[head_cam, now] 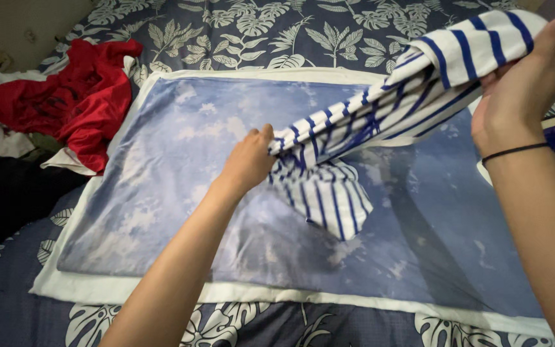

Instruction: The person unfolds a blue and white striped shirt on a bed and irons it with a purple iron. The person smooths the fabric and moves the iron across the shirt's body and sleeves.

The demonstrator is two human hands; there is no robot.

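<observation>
We held a soft, light white-and-blue striped cotton garment (380,122) stretched above the blue cloud-print mat (162,193) on the bed, left hand (248,160) and right hand (521,90) each closed on an end, its limp middle sagging.

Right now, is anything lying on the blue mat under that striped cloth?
Nothing visible. Both hands, left and right, hold the striped cloth over the mat; the red garment lies off its left edge.
</observation>
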